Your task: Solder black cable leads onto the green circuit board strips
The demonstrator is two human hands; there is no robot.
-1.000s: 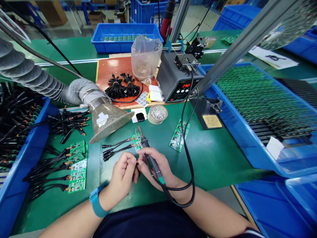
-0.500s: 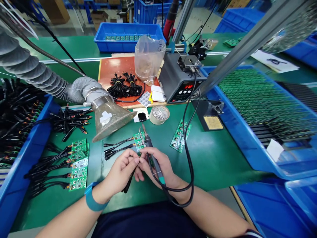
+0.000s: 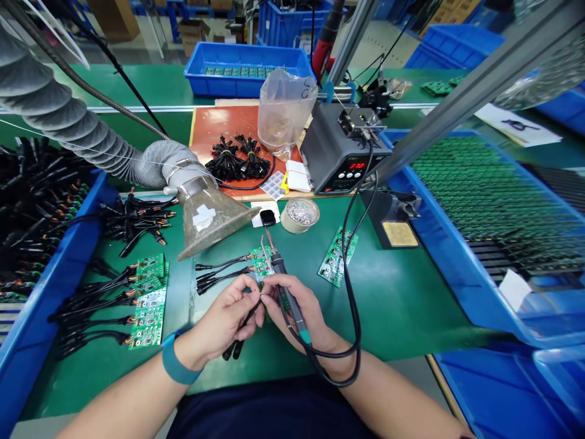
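My left hand (image 3: 226, 320), a teal band on its wrist, is closed on a black cable (image 3: 236, 349) whose ends hang below the fingers. My right hand (image 3: 301, 308) has a soldering iron (image 3: 293, 305) lying in it, tip pointing away from me. Its thumb and forefinger pinch at the thin wire ends of the cable, meeting my left fingertips. Just beyond the hands lies a green circuit board (image 3: 261, 259) with black cables (image 3: 223, 277) running off to its left. The lower part of that board is hidden by my hands.
A fume extractor hood (image 3: 212, 222) hangs at left, above finished-looking boards with cables (image 3: 148, 317). Behind stand a tub of silvery bits (image 3: 299, 216) and a soldering station (image 3: 350, 161). More boards (image 3: 338, 256) and an iron stand (image 3: 393, 213) are at right. Blue bins (image 3: 461, 292) flank the bench.
The whole view has shifted slightly, so the bench appears further right. My left fingers have turned a little, and more of the black cable's ends shows beneath them.
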